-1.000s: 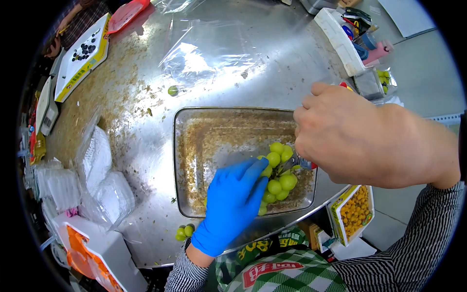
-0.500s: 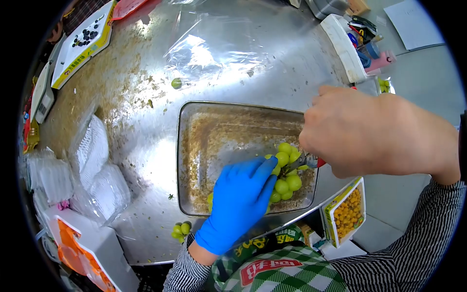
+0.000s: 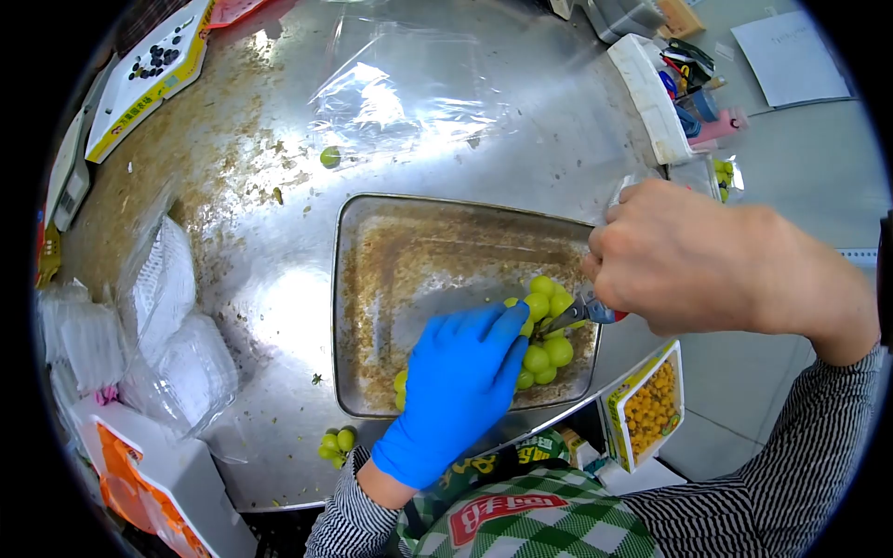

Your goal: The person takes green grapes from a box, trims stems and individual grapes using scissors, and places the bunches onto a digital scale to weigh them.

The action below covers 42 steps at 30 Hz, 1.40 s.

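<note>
My left hand [image 3: 462, 372], in a blue glove, curls over a bunch of green grapes [image 3: 537, 357] and steadies it in a shallow metal tray [image 3: 428, 220]. Part of the bunch is hidden under the glove, though a few grapes show on its left side. Bare and closed, my right hand [image 3: 674, 256] grips red-handled scissors [image 3: 579, 313]. Their metal blades reach in among the grapes by the stem, close to my left fingertips; whether the blades are apart I cannot tell.
A small grape cluster [image 3: 337, 445] lies at the table's front edge, and one loose grape [image 3: 330, 157] near clear plastic film [image 3: 400, 102]. Wrapped foam nets [image 3: 181, 325] sit left. A box of orange-yellow fruit [image 3: 646, 406] is at lower right, a white tool bin [image 3: 648, 93] at upper right.
The whole view has shifted slightly. My right hand has turned a little, and more of the scissor blades shows among the grapes. My left hand keeps its hold.
</note>
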{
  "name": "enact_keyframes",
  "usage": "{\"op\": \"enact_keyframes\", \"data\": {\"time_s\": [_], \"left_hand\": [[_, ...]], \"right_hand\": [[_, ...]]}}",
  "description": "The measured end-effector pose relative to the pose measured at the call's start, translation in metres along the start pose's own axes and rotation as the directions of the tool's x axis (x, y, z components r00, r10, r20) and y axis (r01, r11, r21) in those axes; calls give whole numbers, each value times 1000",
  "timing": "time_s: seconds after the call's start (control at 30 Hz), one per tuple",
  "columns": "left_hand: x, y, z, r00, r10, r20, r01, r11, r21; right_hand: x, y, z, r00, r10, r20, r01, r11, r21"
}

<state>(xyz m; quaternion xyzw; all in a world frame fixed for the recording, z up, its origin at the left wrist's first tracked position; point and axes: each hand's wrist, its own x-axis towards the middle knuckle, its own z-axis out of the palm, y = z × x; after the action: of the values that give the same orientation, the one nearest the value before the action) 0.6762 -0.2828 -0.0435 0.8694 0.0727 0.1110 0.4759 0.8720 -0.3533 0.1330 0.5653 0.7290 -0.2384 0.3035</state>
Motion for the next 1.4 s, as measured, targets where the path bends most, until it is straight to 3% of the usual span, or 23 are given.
{"op": "enact_keyframes", "data": {"time_s": [0.2,0.4,0.6,0.87,1.1,1.17,1.3,1.4], "left_hand": [[2,2,-3,1000,-17,23,17,1000,0],[1,3,-2,1000,-13,15,13,1000,26],[1,7,-3,999,-18,29,17,999,47],[-1,9,-1,1000,-9,20,7,998,55],[-3,9,1,1000,7,-2,-7,998,61],[-3,9,1,1000,13,2,-13,998,68],[-3,8,1,1000,7,0,-7,998,65],[-4,6,2,1000,-5,-9,6,998,64]], "right_hand": [[4,-3,20,998,-48,47,50,998,-44],[-1,-3,30,998,47,39,-52,991,126],[-9,0,20,992,122,-9,-121,987,107],[2,0,32,998,56,-15,-55,994,95],[3,6,30,986,92,-142,-61,977,203],[7,6,26,988,103,-116,-73,970,233],[20,10,13,971,109,214,-147,975,168],[18,7,25,994,61,90,-78,978,196]]}}
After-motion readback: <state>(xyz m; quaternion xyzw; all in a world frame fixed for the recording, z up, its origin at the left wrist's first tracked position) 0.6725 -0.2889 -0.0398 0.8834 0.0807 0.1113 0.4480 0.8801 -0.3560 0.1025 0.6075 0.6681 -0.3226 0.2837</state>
